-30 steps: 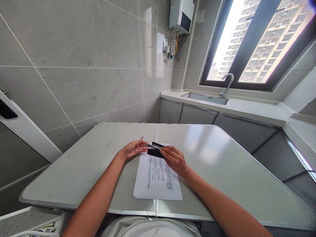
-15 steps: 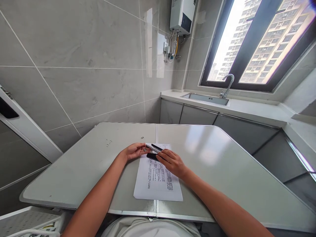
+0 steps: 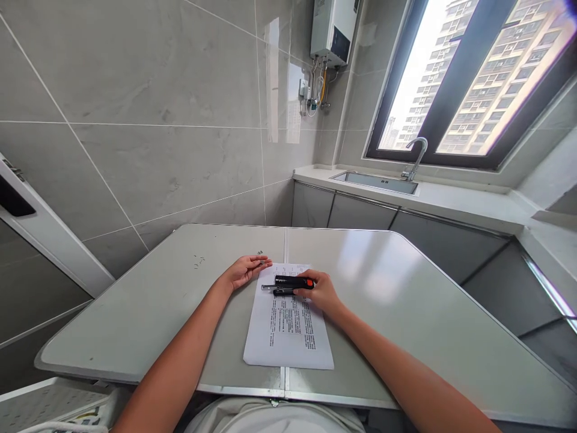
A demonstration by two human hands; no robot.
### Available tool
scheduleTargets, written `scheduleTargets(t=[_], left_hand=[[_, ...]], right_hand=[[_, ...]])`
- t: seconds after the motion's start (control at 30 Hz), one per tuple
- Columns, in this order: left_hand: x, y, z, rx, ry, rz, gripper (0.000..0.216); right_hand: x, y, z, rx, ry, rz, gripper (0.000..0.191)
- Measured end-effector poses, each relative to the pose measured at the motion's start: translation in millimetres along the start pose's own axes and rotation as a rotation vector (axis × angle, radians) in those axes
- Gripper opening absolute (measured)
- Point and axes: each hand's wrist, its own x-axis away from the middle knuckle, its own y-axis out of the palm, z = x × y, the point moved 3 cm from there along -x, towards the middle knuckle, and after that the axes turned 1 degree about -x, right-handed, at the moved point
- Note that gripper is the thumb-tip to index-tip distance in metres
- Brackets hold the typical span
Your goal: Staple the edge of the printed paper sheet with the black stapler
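My right hand [image 3: 321, 293] grips a black stapler [image 3: 288, 281] with a red-orange spot near its hinge end. The stapler lies sideways over the paper, its top and base spread apart, with a silvery metal part poking out at the left. My left hand [image 3: 246, 270] is at the upper left corner of the printed sheet [image 3: 288, 355], palm partly up, fingers pointing right. A small grey piece, looking like a short strip of staples [image 3: 262, 261], appears pinched between its thumb and fingers. Just beyond those fingertips lie a few small staple pieces [image 3: 260, 252] on the table.
Several loose staples [image 3: 199, 261] are scattered on the left half of the folding table [image 3: 383, 337], which has a metal seam down its middle. A white perforated basket [image 3: 49, 403] stands below the left edge. Behind are a counter with a sink [image 3: 378, 180] and a window.
My right hand has turned the stapler from a slant to nearly level, showing its red-orange spot. My left hand has drawn away from the stapler, slightly up and left.
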Motion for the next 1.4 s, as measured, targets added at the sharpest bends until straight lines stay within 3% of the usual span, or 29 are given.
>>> scheduleTargets(t=[0.1, 0.17, 0.3, 0.47, 0.6, 0.93, 1.07, 1.2, 1.3, 1.4], left_hand=[[2, 6, 1, -0.123, 0.031, -0.037, 0.023], [7, 15, 3, -0.237, 0.067, -0.094, 0.027], [23, 41, 14, -0.445, 0.171, -0.225, 0.04], [38, 65, 19, -0.577, 0.207, -0.314, 0.055], [36, 68, 14, -0.594, 0.197, -0.366, 0.054], [31, 59, 12, -0.559, 0.264, -0.32, 0.064], [19, 39, 14, -0.672, 0.452, -0.037, 0.043], [6, 10, 8, -1.253, 0.489, 0.342, 0.021], [-3, -8, 3, -1.38, 0.481, 0.415, 0.017], [-10, -20, 2, -1.415, 0.496, 0.451, 0.026]], right_hand=[[-1, 2, 5, 0.024, 0.044, -0.092, 0.026], [0, 2, 0, 0.081, -0.007, -0.158, 0.026], [8, 3, -28, 0.233, -0.322, -0.126, 0.023], [21, 21, -53, 0.548, -0.587, -0.107, 0.045], [22, 29, -51, 0.644, -0.678, -0.143, 0.056], [20, 25, -54, 0.604, -0.723, -0.148, 0.047], [1, -3, -34, 0.648, -0.608, 0.026, 0.041], [-23, -47, 9, 0.81, -0.295, 0.099, 0.041], [-32, -71, 38, 0.906, -0.046, 0.041, 0.044], [-35, -77, 55, 0.946, 0.107, -0.018, 0.044]])
